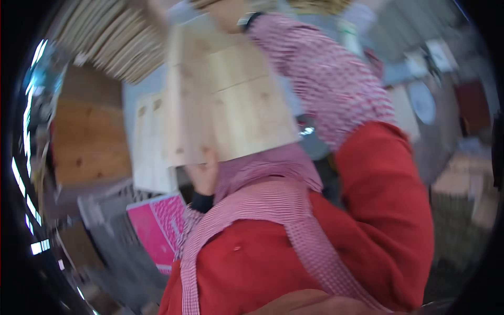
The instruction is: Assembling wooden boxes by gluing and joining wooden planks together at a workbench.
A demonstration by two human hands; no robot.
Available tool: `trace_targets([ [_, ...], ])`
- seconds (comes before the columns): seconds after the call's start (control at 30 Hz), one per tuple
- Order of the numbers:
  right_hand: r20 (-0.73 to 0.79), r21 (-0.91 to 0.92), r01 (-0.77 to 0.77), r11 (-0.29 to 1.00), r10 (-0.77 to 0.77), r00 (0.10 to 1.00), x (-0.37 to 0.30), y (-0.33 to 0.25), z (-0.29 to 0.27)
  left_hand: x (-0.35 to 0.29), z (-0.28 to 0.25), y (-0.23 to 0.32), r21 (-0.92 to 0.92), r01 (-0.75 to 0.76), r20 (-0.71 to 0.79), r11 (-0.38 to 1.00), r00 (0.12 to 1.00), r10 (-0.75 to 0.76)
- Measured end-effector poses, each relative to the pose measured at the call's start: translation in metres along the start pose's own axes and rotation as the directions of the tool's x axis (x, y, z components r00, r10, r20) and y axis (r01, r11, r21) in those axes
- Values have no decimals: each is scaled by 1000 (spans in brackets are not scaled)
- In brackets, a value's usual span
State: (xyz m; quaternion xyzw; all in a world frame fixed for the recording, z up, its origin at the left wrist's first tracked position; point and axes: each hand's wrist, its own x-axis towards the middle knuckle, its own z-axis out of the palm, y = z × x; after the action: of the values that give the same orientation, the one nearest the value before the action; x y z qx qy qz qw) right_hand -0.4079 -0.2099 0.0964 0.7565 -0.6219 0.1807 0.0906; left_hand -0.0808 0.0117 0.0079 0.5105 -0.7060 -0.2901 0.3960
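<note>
1. View: the frame is blurred and tilted; fine detail cannot be read.
2. Work piece: a pale wooden panel (226, 100), made of several boards with visible knots, is held up off any surface in the upper middle of the picture, in front of the person's chest.
3. Left hand (203, 173): it sits at the panel's lower edge, fingers curled up against the board from beneath, bearing it. A dark cuff shows at the wrist.
4. Right hand (231, 16): it reaches to the panel's upper edge, the checked red-and-white sleeve (325, 79) running down from it. The hand lies at the frame's top and is smeared; whether it grips the edge or only rests on it, I cannot tell.
5. Surroundings: a stack of thin wooden slats (110, 37) lies at upper left, a second pale panel (149, 142) just behind the held one, a broad brown board (89, 136) further left, and a pink sheet (157, 226) below.
6. Progress, as judged: the panel is lifted and carried between both hands; it is not yet set down on anything. Where it belongs cannot be read from this view.
</note>
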Motion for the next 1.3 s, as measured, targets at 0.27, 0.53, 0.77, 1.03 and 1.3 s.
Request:
trace_targets([
  [0.27,-558,-27,-306,952,240,795,-194,12,-51,-4,3,11,-125,171,153,977,977,-151],
  [0.53,-10,-603,-666,440,830,557,-489,3,-96,-45,-7,15,-416,259,260,872,952,-159],
  [0.77,31,-503,-651,568,765,643,-489,1,-107,-71,-14,-20,-438,295,269,849,944,-190],
  [1.03,-230,-316,-360,878,298,927,-380,-56,-170,-49,20,34,-402,724,884,561,467,29],
  [1.3,54,131,194,972,-203,978,-315,-130,-149,-9,64,90,-521,852,851,44,515,98],
])
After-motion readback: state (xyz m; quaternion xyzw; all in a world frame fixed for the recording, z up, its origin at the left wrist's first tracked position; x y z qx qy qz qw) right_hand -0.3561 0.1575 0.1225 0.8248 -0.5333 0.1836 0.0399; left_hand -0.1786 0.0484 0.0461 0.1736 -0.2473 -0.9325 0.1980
